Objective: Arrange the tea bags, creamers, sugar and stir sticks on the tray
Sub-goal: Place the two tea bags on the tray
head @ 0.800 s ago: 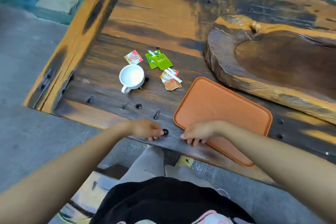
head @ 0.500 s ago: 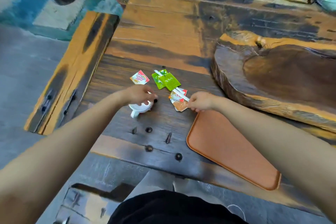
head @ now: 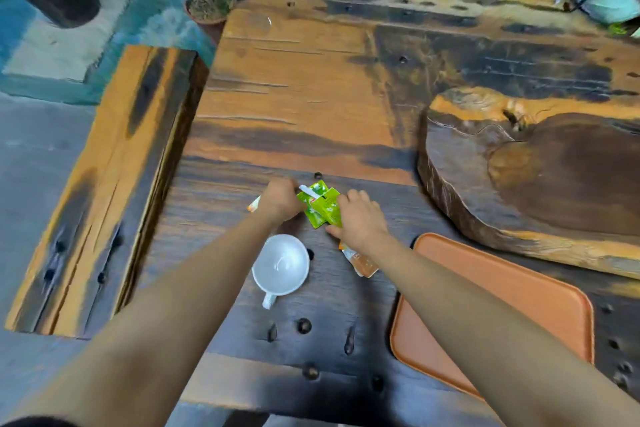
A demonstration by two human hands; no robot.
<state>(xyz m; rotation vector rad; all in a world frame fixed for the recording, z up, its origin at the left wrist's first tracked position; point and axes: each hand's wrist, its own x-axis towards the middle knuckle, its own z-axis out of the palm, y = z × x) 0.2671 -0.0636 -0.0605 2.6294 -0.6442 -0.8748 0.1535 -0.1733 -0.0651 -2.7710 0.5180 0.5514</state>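
Note:
Two green tea bags [head: 320, 209] lie on the dark wooden table, beyond the white cup [head: 280, 265]. My right hand [head: 360, 218] closes on their right edge, thumb below and fingers above. My left hand [head: 280, 199] is curled just left of them, its fingertips on the end of a white stick [head: 307, 190] that lies across the tea bags. A red and white sachet [head: 254, 207] peeks out from under my left wrist. An orange-brown sachet [head: 362, 262] lies under my right wrist. The orange tray [head: 502, 315] sits at the near right with nothing on it.
A thick carved wooden slab [head: 540, 184] rises at the right, behind the tray. A separate wooden bench [head: 114, 184] runs along the table's left side. A potted plant [head: 207, 0] stands on the floor beyond the table's far left corner.
Both hands have moved forward from the table's near edge, past the cup and the tray's corner, onto the pile of packets. The view has shifted so the packets sit lower in frame.

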